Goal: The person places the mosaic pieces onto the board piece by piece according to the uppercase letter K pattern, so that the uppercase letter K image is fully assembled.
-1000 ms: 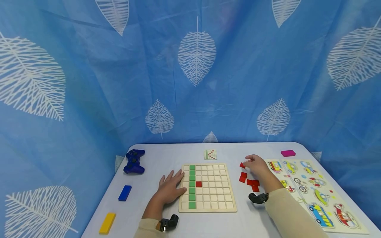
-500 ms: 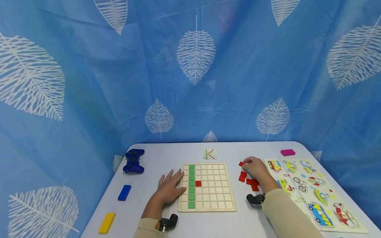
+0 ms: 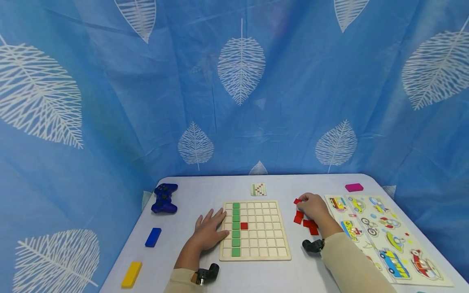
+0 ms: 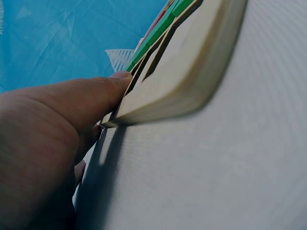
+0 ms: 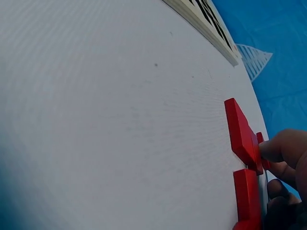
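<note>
Low in the middle of the head view, the left hand (image 3: 209, 232) lies flat with its fingers spread, resting against the left edge of the wooden grid board (image 3: 255, 230); the left wrist view shows the thumb (image 4: 103, 93) touching that edge. The board holds a column of green tiles (image 3: 236, 228) and one red tile (image 3: 244, 226) just beside it. To the right of the board, the right hand (image 3: 311, 207) sits over a loose cluster of red tiles (image 3: 303, 217) on the white table (image 3: 205, 191), its fingers curled; the right wrist view shows a fingertip (image 5: 280, 148) against one tile's edge, though whether the tile is pinched cannot be told. These flat tiles look hard to lift off the smooth top: one could slide away or knock its neighbours, and a nudge from either hand could shift the board
</note>
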{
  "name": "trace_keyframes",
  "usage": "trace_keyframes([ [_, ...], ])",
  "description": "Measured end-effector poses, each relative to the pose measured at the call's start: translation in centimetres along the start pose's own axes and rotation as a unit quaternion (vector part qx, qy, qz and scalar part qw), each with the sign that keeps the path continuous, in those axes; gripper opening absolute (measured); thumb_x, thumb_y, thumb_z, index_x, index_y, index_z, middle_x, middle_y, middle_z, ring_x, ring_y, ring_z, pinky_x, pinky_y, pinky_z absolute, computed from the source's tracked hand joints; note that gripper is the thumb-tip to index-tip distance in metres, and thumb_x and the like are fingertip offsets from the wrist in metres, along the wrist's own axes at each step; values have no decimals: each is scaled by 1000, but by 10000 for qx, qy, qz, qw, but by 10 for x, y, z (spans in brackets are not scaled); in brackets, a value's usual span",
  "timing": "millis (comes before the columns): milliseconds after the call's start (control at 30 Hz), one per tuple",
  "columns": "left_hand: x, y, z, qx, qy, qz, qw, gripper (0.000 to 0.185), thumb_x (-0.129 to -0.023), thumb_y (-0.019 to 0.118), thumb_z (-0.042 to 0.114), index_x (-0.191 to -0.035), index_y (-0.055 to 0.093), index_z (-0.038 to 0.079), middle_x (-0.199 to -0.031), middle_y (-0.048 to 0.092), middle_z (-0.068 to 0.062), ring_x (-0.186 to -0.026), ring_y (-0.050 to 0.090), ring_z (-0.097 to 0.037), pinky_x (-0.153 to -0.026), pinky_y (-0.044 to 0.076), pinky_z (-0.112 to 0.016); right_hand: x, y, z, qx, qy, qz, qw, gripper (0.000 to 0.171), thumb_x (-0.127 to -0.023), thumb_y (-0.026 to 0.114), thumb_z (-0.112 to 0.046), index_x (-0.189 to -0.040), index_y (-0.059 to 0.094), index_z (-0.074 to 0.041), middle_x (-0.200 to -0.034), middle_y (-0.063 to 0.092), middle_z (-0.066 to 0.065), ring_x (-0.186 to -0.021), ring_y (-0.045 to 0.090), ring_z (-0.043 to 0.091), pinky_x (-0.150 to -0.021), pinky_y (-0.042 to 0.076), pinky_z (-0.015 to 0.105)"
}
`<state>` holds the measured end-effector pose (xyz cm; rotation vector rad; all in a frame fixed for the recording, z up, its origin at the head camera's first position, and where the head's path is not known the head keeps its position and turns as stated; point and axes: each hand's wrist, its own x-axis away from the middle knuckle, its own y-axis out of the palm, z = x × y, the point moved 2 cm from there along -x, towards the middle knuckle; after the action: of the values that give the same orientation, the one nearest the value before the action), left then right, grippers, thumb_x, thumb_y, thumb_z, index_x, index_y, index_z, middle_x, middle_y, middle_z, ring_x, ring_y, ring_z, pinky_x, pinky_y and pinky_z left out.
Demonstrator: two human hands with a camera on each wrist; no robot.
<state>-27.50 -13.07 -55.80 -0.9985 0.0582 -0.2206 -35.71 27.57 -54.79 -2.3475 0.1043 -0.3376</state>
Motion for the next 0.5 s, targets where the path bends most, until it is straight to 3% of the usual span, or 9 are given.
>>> trace_keyframes([
  [267,-1,-3,0,28,21,36,10000,75,-95,74,41,-161,44,23,-171,34,2,-163,14,-35,-127,0,-66,2,4,-3,-514,271,-33,9983,43,-93,73,-28,-128,63,-7,-120,61,18,-96,57,30,-67,52,33],
  [500,0,-2,-1,30,19,-22,10000,75,-95,73,43,-162,43,24,-171,33,3,-163,13,-34,-127,-1,-66,22,17,-30,-1225,-67,-1,9924,41,-98,68,-33,-130,62,-8,-127,61,17,-99,56,29,-68,48,33],
])
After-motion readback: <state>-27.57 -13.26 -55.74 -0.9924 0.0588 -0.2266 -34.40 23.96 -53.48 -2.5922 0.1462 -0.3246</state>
